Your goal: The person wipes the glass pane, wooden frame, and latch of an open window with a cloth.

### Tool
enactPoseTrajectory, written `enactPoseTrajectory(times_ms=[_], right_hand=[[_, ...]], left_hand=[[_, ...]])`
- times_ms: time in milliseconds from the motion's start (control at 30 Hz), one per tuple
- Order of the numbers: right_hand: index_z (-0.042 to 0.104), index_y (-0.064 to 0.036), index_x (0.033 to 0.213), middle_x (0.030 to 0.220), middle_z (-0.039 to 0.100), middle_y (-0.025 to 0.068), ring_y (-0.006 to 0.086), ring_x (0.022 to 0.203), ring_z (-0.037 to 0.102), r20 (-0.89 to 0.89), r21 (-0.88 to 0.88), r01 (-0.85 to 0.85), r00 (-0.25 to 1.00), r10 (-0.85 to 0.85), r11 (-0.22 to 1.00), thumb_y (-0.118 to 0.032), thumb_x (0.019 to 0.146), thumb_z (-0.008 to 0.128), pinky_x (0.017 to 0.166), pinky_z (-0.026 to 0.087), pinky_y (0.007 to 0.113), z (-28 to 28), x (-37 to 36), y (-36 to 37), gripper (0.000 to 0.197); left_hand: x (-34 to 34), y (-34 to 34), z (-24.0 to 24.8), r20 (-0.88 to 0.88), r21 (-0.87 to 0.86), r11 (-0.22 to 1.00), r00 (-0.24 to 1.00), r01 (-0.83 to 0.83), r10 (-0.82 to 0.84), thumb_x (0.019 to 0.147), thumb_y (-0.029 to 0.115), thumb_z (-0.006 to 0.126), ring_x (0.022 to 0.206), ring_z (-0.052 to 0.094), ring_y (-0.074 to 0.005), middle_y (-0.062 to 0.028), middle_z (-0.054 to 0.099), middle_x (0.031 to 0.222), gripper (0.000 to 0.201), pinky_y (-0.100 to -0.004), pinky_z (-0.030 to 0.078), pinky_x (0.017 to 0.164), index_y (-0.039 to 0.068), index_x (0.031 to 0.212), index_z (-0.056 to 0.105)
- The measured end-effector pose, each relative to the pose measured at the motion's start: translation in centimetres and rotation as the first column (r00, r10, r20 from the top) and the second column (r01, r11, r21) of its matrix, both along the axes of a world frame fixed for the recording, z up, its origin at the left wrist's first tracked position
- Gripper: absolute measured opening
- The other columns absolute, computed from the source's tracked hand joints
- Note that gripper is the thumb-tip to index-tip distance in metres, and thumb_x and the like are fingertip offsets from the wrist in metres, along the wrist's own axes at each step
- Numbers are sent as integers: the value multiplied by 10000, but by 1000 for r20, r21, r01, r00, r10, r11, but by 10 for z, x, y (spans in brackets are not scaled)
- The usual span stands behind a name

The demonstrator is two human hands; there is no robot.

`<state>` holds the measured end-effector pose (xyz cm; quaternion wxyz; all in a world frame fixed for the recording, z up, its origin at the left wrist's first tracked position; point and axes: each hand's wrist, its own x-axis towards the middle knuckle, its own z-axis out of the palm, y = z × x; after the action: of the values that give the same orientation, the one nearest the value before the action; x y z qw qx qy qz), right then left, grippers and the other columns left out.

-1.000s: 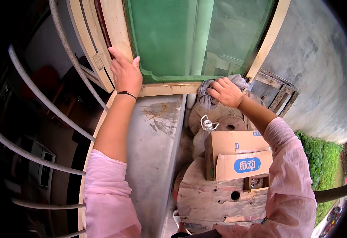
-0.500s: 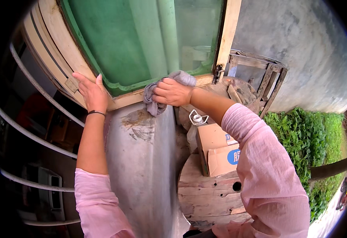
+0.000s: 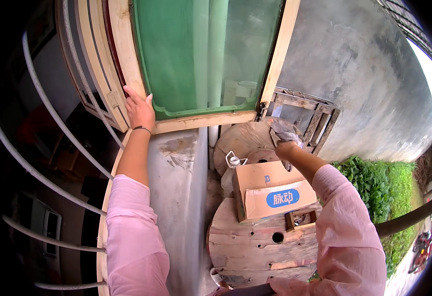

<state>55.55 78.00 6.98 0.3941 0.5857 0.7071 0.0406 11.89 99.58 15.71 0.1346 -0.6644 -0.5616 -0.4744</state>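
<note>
My left hand (image 3: pixel 140 112) grips the lower left corner of a cream wooden window frame (image 3: pixel 201 121), thumb on the front and fingers at its outer edge. Green-edged glass (image 3: pixel 176 59) fills the frame. Out to the right, my right hand (image 3: pixel 289 149) is closed around a crumpled grey cloth (image 3: pixel 284 133), away from the window. It hangs just beyond the far right corner of a brown cardboard box (image 3: pixel 255 177) with a blue oval label. The box sits on a round wooden cable reel (image 3: pixel 255 251).
Curved metal bars (image 3: pixel 53 187) run along the left. A grey concrete ledge (image 3: pixel 176 207) lies below the window. Beside the box are a white-capped jug (image 3: pixel 234 161) and a small wooden tray (image 3: pixel 302 219). A wooden crate frame (image 3: pixel 319 123) leans on a grey wall (image 3: pixel 354 74); green plants (image 3: pixel 374 192) grow at right.
My right hand with the cloth has left the window's bottom rail and moved right, over the box's far side. My left hand stays on the frame. The view has shifted.
</note>
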Motion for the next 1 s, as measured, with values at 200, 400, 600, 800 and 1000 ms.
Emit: enactPoseTrajectory(times_ms=[200,400,600,800,1000], right_hand=[[569,6,1148,977,657,149,221,873,642,-944,-54,528,249,-215,848,27,727,496,761,499,340,53,-8,-172,428],[470,38,1238,1092,612,157,238,920,636,-250,-710,202,-968,27,675,-6,849,515,825,532,374,22,-52,-278,394],[496,61,1218,1161,592,198,337,1056,580,224,-709,-202,-973,-56,676,-171,867,529,964,443,456,-10,-97,-367,422],[500,0,1234,1200,577,167,313,1056,575,73,-791,-136,-989,-129,597,-384,916,505,931,459,436,-65,-159,-441,499],[495,-34,1258,1247,549,157,318,1115,542,414,-719,-504,-864,-287,480,-427,924,478,992,404,464,-97,-231,-508,516]], left_hand=[[3,-52,24,-94,-387,907,986,-167,141,854,429,586,1319,227,-417,-265,182,1458,896,-509,209,1066,155,1469,-5],[102,-191,-58,486,-448,648,776,616,-402,843,385,595,1247,427,-333,-260,480,1286,726,-446,297,1054,-52,1359,330],[156,-501,-108,955,79,-292,12,953,297,949,421,474,1053,535,-185,-31,526,1225,467,-379,441,878,113,1298,439],[121,-631,-167,927,-126,-9,121,992,356,911,187,575,963,587,-168,-12,579,1136,372,-302,480,809,80,1249,462],[57,-713,-173,669,-643,442,740,625,-74,831,170,619,912,632,-292,-174,643,1009,290,-350,487,789,-15,1048,572]])
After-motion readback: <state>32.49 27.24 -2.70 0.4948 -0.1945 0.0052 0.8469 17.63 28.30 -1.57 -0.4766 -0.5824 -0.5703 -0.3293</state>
